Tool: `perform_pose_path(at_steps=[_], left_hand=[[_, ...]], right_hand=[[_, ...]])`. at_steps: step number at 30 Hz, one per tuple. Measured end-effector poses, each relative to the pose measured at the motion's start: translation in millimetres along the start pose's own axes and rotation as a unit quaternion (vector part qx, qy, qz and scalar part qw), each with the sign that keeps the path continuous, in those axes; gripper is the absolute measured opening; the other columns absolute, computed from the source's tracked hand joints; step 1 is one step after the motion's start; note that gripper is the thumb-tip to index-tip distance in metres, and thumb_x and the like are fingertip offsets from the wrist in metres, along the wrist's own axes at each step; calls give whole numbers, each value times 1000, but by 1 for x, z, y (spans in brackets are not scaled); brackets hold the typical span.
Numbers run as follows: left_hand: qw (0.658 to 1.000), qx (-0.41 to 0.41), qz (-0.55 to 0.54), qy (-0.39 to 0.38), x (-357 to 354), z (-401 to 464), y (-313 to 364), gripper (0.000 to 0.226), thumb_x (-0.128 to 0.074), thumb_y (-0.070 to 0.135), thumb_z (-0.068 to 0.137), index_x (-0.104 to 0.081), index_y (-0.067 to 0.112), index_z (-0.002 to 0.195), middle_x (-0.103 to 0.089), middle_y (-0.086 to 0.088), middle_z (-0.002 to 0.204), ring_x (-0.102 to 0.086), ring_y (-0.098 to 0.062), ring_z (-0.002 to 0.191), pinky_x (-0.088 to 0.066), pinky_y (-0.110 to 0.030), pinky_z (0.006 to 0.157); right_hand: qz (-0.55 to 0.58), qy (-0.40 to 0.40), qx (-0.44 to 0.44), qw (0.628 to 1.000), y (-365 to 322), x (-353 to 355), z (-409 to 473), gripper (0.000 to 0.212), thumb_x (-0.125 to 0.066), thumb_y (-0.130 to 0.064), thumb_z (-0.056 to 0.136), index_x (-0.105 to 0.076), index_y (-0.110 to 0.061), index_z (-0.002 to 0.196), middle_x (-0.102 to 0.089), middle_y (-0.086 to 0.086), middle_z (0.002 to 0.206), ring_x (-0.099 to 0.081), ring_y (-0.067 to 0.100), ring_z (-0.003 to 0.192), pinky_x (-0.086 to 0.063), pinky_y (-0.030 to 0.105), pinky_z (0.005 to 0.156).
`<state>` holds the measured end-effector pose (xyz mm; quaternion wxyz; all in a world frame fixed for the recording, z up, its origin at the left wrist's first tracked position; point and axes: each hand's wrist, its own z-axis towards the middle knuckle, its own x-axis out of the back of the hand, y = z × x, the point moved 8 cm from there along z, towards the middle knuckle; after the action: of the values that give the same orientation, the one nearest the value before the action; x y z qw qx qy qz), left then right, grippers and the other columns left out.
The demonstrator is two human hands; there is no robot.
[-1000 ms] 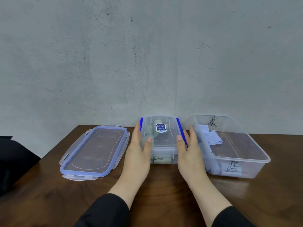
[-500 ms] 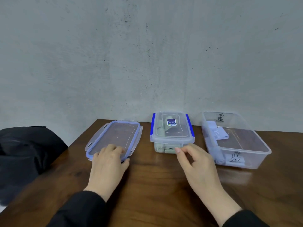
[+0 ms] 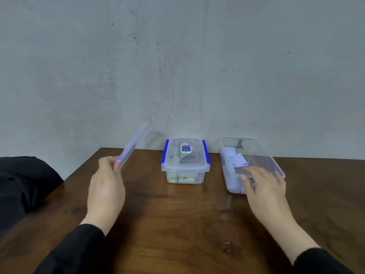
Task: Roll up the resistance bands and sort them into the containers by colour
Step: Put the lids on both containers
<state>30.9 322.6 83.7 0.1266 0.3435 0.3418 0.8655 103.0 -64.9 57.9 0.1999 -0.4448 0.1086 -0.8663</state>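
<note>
Left of the shut box (image 3: 185, 161), raising the loose lid (image 3: 132, 144) edge-on off the surface (image 3: 177, 224), left hand (image 3: 106, 186) clamped on its near end, far end tilting up toward the wall (image 3: 177, 66). Right of the shut box, reaching with the right hand (image 3: 264, 184) to the near wall of the open box (image 3: 254, 165), fingers (image 3: 250, 173) spread and resting on or just over its rim; whether actually gripping, impossible to tell through the blur. Showing pale rolled bands (image 3: 178, 177) through the clear walls of the shut box, lid clipped down with blue latches. Holding light-coloured bands (image 3: 233, 171) along the left side of the open box, farther from the shut box mostly bare floor. Seeing no loose bands anywhere on the surface, so judging sorting as done and closing-up as the step in hand. Needing next, most likely: carrying the lid across over the shut box, levelling it, squaring it to the open box's rim, steadying that box, then pressing the flaps down.
</note>
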Motion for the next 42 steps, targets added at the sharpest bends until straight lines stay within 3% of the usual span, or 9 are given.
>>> perform_pose_path(at_steps=[6,11,15,18,20,22,25,29,42], left_hand=[[938,80,-335,50,14,-18,69,27,-25,35,106,-43,16,106,-69,8,113,-70,-11,97,-58,-43,76],[805,152,-574,16,-19,-63,135,26,-26,28,108,-47,11,107,-71,-13,110,-71,-31,98,-56,-44,84],[697,249,-670,-59,-79,-97,167,30,-25,30,107,-52,18,103,-69,-21,108,-69,-41,94,-59,-48,79],[662,306,-664,-164,-120,-120,188,45,-23,40,106,-56,16,122,-74,-14,101,-73,-31,87,-61,-41,72],[669,300,-660,-167,-126,-126,193,33,-35,35,105,-56,13,116,-74,-16,103,-72,-33,92,-55,-45,83],[710,292,-609,-199,-132,-126,189,43,-40,45,101,-59,7,108,-74,-20,97,-73,-31,85,-56,-39,72],[792,296,-459,-272,-152,-115,164,57,-45,55,95,-63,1,92,-66,-17,65,-60,-27,49,-42,-24,41],[852,269,-345,-288,-170,-107,144,34,-56,37,97,-50,12,74,-39,-4,52,-30,-16,40,-19,-21,42],[860,243,-385,-231,-177,-120,138,34,-64,25,92,-46,9,68,-29,-5,54,-21,-17,48,-17,-24,44]], right_hand=[[-34,-36,41,998,6,14,-12,13,-61,-23,95,-66,-35,91,-64,-18,86,-61,11,85,-27,30,86],[-5,-84,51,995,1,39,-46,7,-62,-34,93,-63,-40,93,-61,-25,87,-59,2,87,-28,24,87],[307,-70,-105,943,12,75,-39,23,-45,-54,92,-55,-45,111,-70,-24,99,-65,-5,96,-48,22,83],[440,-28,-197,876,30,83,-21,14,-52,-42,97,-50,-39,110,-75,-12,92,-72,9,79,-55,32,74],[455,-18,-228,861,46,82,-9,10,-57,-29,98,-54,-31,107,-74,2,84,-69,22,73,-55,33,64],[453,-28,-229,861,66,76,1,6,-60,-23,97,-62,-24,102,-70,12,82,-60,24,64,-50,30,56],[463,-69,-226,854,87,62,11,9,-61,-18,96,-69,-19,100,-70,-1,75,-57,13,63,-45,26,57],[444,-67,-204,870,104,53,23,16,-61,-14,96,-74,-23,95,-76,-2,86,-68,16,74,-55,34,70],[430,-118,-183,876,119,33,11,13,-58,-21,98,-66,-29,102,-71,-3,75,-64,11,71,-50,30,76]])
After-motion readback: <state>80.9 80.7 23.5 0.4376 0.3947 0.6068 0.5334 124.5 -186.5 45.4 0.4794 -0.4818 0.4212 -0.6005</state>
